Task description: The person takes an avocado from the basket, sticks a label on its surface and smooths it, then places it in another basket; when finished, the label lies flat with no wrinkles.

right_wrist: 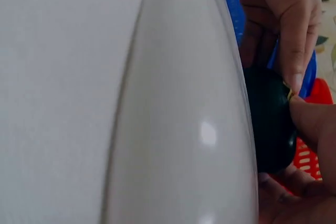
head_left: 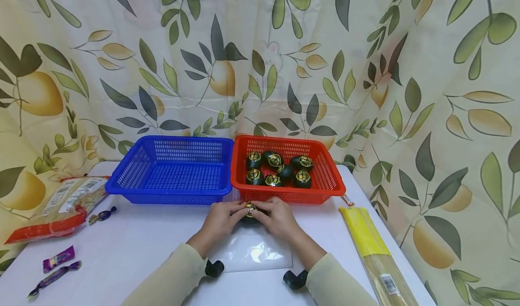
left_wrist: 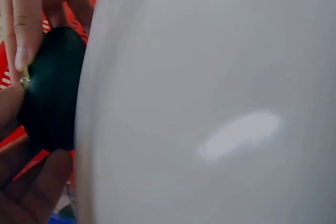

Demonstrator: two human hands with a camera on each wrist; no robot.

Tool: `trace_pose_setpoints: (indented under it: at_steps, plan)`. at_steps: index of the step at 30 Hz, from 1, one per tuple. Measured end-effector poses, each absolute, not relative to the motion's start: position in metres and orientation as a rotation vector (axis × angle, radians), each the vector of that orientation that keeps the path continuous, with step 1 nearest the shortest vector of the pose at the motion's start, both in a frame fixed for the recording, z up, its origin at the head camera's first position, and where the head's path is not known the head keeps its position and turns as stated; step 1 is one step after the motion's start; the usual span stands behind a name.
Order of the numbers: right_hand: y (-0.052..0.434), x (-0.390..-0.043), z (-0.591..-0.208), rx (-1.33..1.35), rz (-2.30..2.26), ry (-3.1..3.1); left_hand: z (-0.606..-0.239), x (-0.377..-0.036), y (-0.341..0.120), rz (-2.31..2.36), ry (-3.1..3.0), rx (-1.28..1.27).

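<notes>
Both hands meet in front of the red basket (head_left: pixel 331 186) and pinch one dark green ball with a yellow label (head_left: pixel 250 210) just above the white table. My left hand (head_left: pixel 234 214) grips it from the left, my right hand (head_left: pixel 266 212) from the right. The left wrist view shows the ball (left_wrist: pixel 52 87) close up with fingers (left_wrist: pixel 21 24) curled over it. The right wrist view shows the ball (right_wrist: pixel 270 124) with fingertips (right_wrist: pixel 294 51) pressed on its top edge. Several matching labelled balls (head_left: pixel 278 169) lie in the red basket.
A blue basket (head_left: pixel 122 186) with nothing visible inside stands left of the red one. A clear plastic sheet (head_left: pixel 256 252) lies under my wrists. A snack bag (head_left: pixel 61 206) and wrapped candies (head_left: pixel 58 258) lie at the left; a long yellow packet (head_left: pixel 371 247) lies at the right.
</notes>
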State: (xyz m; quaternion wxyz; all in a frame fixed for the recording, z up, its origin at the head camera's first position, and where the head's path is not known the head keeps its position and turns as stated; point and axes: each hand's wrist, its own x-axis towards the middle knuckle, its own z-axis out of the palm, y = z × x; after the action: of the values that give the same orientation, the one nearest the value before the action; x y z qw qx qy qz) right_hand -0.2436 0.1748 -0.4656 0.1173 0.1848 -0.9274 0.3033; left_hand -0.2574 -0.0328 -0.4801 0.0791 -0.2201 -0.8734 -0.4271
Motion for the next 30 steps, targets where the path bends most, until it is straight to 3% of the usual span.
trace_pose_setpoints:
  at_steps: [8, 18, 30]
  plan:
    - [0.175, -0.249, -0.462, 0.491, 0.963, -2.754, -0.478, -0.253, -0.032, -1.119, -2.600, -0.739]
    - [0.179, -0.258, -0.459, 0.545, 1.025, -2.924, -0.482, -0.253, -0.033, -1.320, -2.664, -0.599]
    - [0.190, -0.261, -0.462, 0.622, 1.245, -2.992, -0.470, -0.259, -0.022, -2.021, -2.547, -0.174]
